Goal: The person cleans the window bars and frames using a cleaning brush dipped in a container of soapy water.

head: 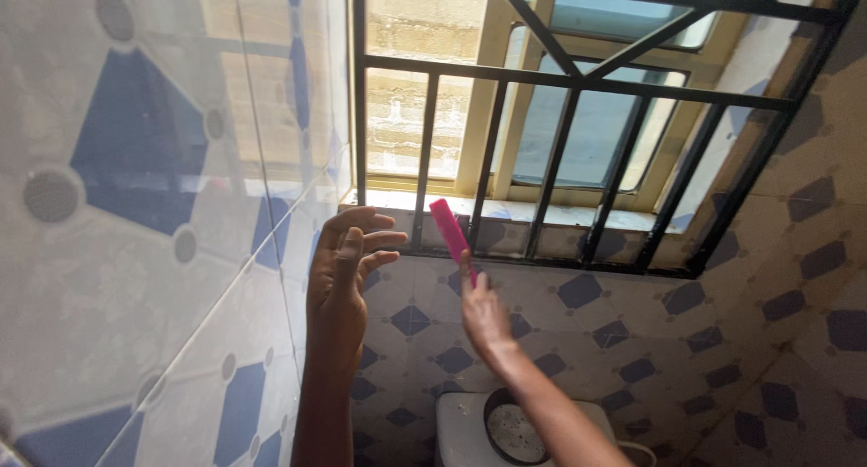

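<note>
My right hand (483,312) is raised toward the window and pinches the lower end of a flat pink comb (450,229), which points up and left, its top near the window sill (506,210). My left hand (348,259) is lifted beside it, to the left, fingers spread and curled, holding nothing. The two hands are apart, with the comb between them. Whether the comb's tip touches the black window bars (560,151) cannot be told.
A black metal grille covers a sliding window. Blue-and-white patterned tiles line the left wall (135,250) and the wall below the sill. A white cistern (461,431) with a round dark-rimmed disc (513,428) on its lid stands below my right forearm.
</note>
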